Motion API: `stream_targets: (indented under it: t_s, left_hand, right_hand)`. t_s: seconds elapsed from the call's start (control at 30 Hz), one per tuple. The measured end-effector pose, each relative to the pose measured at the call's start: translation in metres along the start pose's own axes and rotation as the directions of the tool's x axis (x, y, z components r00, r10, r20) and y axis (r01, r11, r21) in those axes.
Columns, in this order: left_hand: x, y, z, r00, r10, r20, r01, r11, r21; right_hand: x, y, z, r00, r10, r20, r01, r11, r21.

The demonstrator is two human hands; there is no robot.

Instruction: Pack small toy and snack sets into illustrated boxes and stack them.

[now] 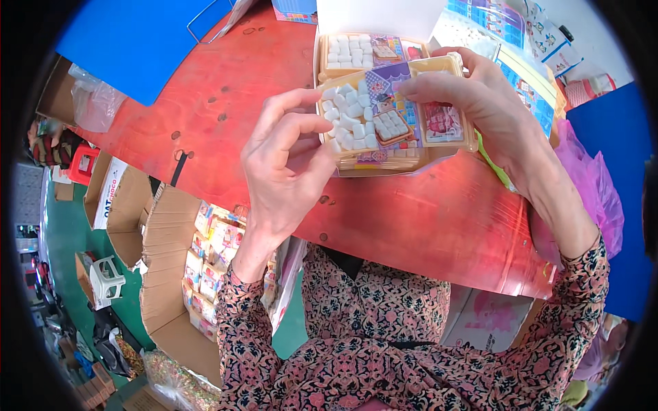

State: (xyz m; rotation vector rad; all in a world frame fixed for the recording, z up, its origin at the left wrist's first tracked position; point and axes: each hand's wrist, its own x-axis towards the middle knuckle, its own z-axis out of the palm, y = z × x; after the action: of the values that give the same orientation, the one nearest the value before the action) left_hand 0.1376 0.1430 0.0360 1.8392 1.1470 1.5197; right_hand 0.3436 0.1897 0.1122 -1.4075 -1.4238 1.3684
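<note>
A pale-yellow tray pack of white marshmallows (347, 116) with a purple printed band is tilted above an open white carton (322, 58). My right hand (473, 92) grips its right end, thumb across the top and fingers behind the far edge. At the pack's left end, my left hand (284, 154) has its fingers curled and fingertips against the edge; the thumb is bent near the lower corner. Another similar marshmallow pack (349, 49) lies at the back of the carton, and part of one shows below the held pack.
The carton stands on a red wooden table (226, 116). A large cardboard box (168, 274) of small packs stands at lower left. A blue board (137, 48) covers the far left; a purple plastic bag (593, 185) hangs at right. Printed boxes (524, 85) stand at far right.
</note>
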Motion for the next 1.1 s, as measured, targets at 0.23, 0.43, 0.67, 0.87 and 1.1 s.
stream_targets:
  t_s: [0.23, 0.43, 0.67, 0.87, 1.1]
  left_hand:
    - [0.0, 0.0, 0.0, 1.0, 0.018, -0.012, -0.017, 0.999, 0.034]
    - [-0.002, -0.003, -0.003, 1.0, -0.003, -0.01, 0.003, 1.0, -0.01]
    - [0.0, -0.004, -0.004, 1.0, 0.001, -0.029, -0.002, 1.0, -0.02]
    - [-0.004, 0.0, -0.007, 1.0, -0.006, -0.024, 0.01, 0.987, 0.162]
    - [0.007, 0.025, 0.018, 0.862, 0.404, 0.306, -0.5, 0.582, 0.641]
  right_hand:
    - [-0.004, -0.006, 0.0, 0.985, 0.037, 0.166, -0.053, 0.994, 0.092]
    - [-0.004, -0.004, 0.0, 0.973, 0.07, 0.221, -0.104, 0.984, 0.147]
    - [0.003, -0.005, -0.001, 0.971, 0.112, 0.211, -0.146, 0.977, 0.155]
    - [0.011, -0.004, 0.001, 0.938, 0.12, 0.324, -0.204, 0.948, 0.242]
    - [0.007, 0.003, 0.007, 0.949, 0.21, 0.235, -0.271, 0.924, 0.271]
